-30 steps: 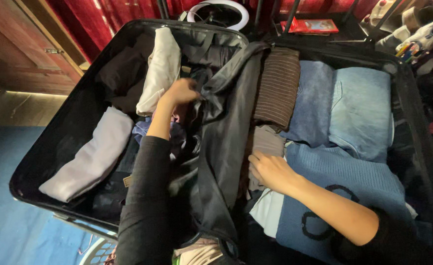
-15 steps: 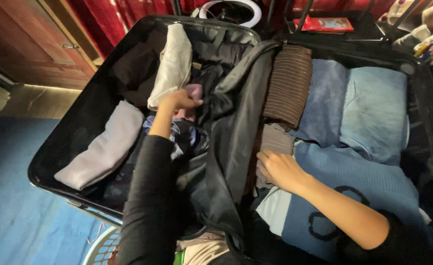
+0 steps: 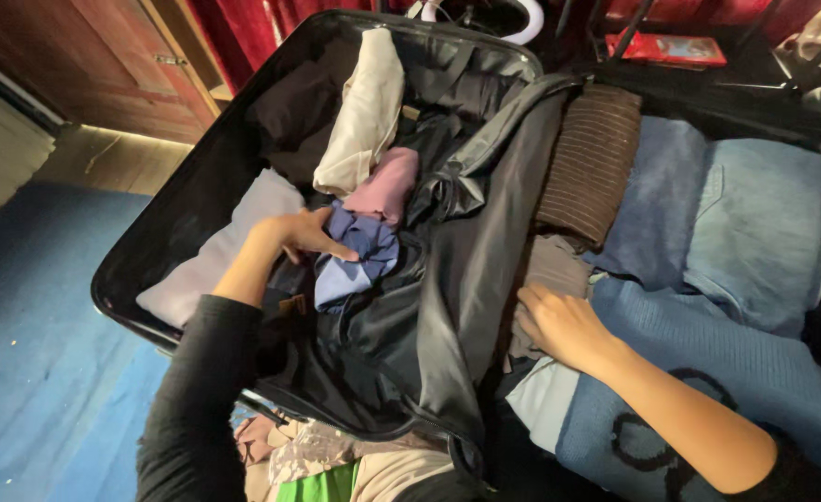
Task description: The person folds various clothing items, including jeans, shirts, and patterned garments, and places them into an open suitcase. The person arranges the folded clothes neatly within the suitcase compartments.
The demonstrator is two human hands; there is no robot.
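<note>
The blue cloth [image 3: 355, 260] lies crumpled in the left half of the open suitcase [image 3: 164, 218], near its middle, a soft bluish-purple bundle with folds running every way. Its long axis runs from the near left up toward the far right, where it meets a pink roll [image 3: 387, 184] touching its far end. The left hand [image 3: 301, 234] rests on the cloth's left edge, fingers loosely spread and open, the fingertips touching the fabric without closing on it.

Just left of the hand a pale grey roll [image 3: 215, 256] lies along the case's left wall, and a cream roll [image 3: 366, 112] stands far of it, pointing toward the far rim. Dark clothes fill the far left corner. The cloth is hemmed in on all sides; the only loose room is the dark gap near of it, beside the black liner [image 3: 457, 279], which drapes down the middle of the case between the halves.

The right hand [image 3: 564, 325] lies flat, palm down and open, on a grey garment [image 3: 548, 270] at the liner's right edge. Beyond it sit a brown striped roll [image 3: 592, 163], folded jeans [image 3: 759, 228] and a blue sweater [image 3: 708, 353]. Blue carpet [image 3: 39, 353] lies left of the case.
</note>
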